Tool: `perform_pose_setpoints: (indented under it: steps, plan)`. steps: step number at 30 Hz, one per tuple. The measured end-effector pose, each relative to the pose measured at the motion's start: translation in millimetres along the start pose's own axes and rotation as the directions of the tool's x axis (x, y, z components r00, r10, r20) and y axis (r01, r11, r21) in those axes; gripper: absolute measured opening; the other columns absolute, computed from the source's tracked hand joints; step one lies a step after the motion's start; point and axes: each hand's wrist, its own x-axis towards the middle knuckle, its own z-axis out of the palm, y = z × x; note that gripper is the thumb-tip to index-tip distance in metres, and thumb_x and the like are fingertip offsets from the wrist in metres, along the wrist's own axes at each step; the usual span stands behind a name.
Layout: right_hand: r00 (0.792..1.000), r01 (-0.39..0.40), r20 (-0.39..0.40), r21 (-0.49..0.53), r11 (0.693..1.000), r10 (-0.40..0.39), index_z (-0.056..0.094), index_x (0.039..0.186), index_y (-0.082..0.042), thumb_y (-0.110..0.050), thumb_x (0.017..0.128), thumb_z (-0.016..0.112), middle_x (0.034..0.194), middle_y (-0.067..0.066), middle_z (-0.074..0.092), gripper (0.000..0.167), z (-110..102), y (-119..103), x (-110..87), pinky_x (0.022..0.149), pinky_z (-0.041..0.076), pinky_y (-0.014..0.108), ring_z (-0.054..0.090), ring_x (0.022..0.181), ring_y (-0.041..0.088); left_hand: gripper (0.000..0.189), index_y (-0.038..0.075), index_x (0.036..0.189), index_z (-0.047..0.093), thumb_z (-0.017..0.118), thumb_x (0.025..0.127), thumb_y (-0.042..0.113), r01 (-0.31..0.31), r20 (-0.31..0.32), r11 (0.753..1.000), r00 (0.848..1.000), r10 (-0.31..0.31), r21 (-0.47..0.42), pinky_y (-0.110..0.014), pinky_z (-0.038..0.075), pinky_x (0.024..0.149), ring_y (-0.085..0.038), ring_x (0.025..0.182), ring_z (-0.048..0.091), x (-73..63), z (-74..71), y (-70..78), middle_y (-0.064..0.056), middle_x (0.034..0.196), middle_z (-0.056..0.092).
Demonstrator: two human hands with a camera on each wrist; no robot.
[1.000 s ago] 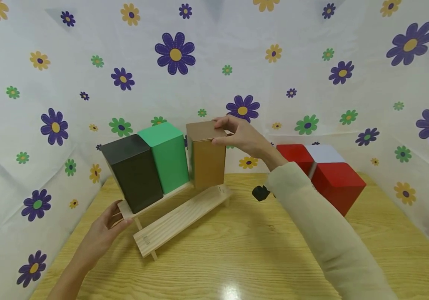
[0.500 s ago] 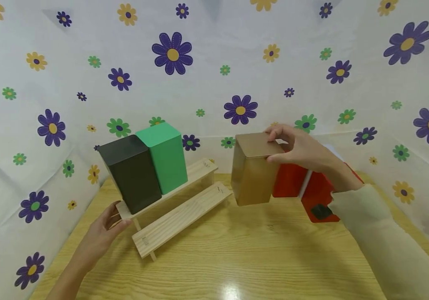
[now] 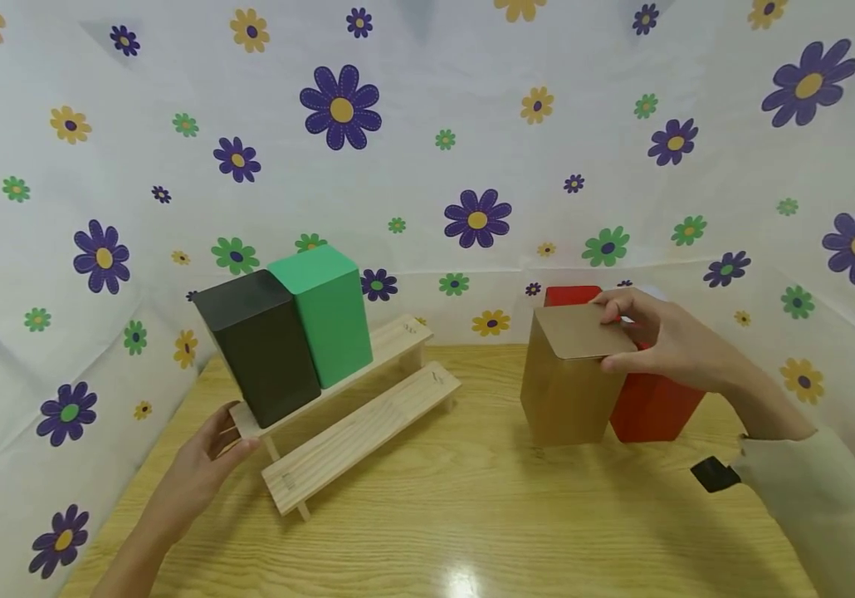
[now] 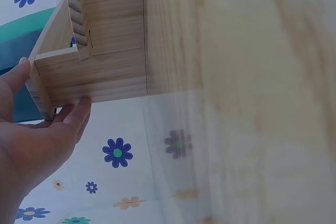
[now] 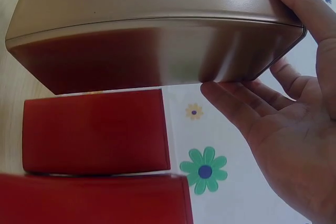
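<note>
My right hand [image 3: 666, 349] pinches the top of a gold-brown box [image 3: 573, 399], thumb on the near side and fingers on the far side. The box stands upright at the right, its base at or just above the tabletop; I cannot tell which. In the right wrist view, the thumb and fingers straddle the gold-brown box's [image 5: 147, 3] end. My left hand [image 3: 192, 473] holds the left end of a two-step wooden rack [image 3: 360, 440] by its upper step. That step carries a black box [image 3: 271, 357] and a green box [image 3: 334, 324], side by side.
Close behind the gold-brown box are a red box [image 3: 655, 407] and another red box [image 3: 572, 295], partly hidden. A sliver of a white one [image 3: 652, 293] shows there too. The wooden table [image 3: 398, 531] ends at a flowered cloth backdrop [image 3: 412, 183]. A black tab [image 3: 715, 473] hangs near the right sleeve.
My right hand has carried the gold-brown box off the right end of the upper step, rightward and down, to in front of the red boxes. My left hand has stayed on the rack.
</note>
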Motion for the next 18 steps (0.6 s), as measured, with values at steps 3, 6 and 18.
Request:
perform_pose_setpoints:
  steps: [3, 6, 18]
  plan:
    - [1.0, 0.002, -0.026, -0.028, 1.0, -0.003, 0.05, 0.11, -0.007, -0.005, 0.079, 0.078, 0.138, 0.004, 0.041, 0.042, -1.5, 4.7, -8.0, 0.094, 0.039, 0.011, 0.047, 0.118, 0.017, 0.08, 0.006, 0.153, 0.009, 0.054, 0.097, 0.04, 0.004, 0.002, 1.0, 1.0, -0.004, 0.005, -0.032, 0.042, 0.098, -0.036, 0.134, 0.034, 0.8, 0.1, -0.9, -0.02, 0.149, 0.03]
    - [0.999, -0.004, -0.043, -0.054, 0.999, 0.001, 0.051, 0.11, -0.008, -0.006, 0.079, 0.078, 0.137, 0.004, 0.042, 0.041, -2.5, 8.1, -14.0, 0.093, 0.04, 0.011, 0.048, 0.116, 0.013, 0.08, 0.007, 0.154, 0.008, 0.054, 0.097, 0.04, 0.002, 0.004, 1.0, 1.0, -0.002, 0.01, -0.04, 0.04, 0.1, -0.036, 0.134, 0.034, 0.4, 0.0, -2.4, -0.021, 0.149, 0.03]
    - [0.993, -0.038, -0.114, -0.144, 0.989, 0.021, 0.053, 0.112, -0.009, -0.006, 0.075, 0.081, 0.136, 0.006, 0.045, 0.046, -6.8, 26.6, -30.7, 0.091, 0.038, 0.006, 0.049, 0.114, 0.009, 0.079, 0.007, 0.154, 0.009, 0.054, 0.097, 0.039, 0.003, 0.003, 1.0, 1.0, -0.003, 0.005, -0.043, 0.04, 0.1, -0.037, 0.134, 0.034, 0.4, -0.2, -1.0, -0.021, 0.149, 0.03]
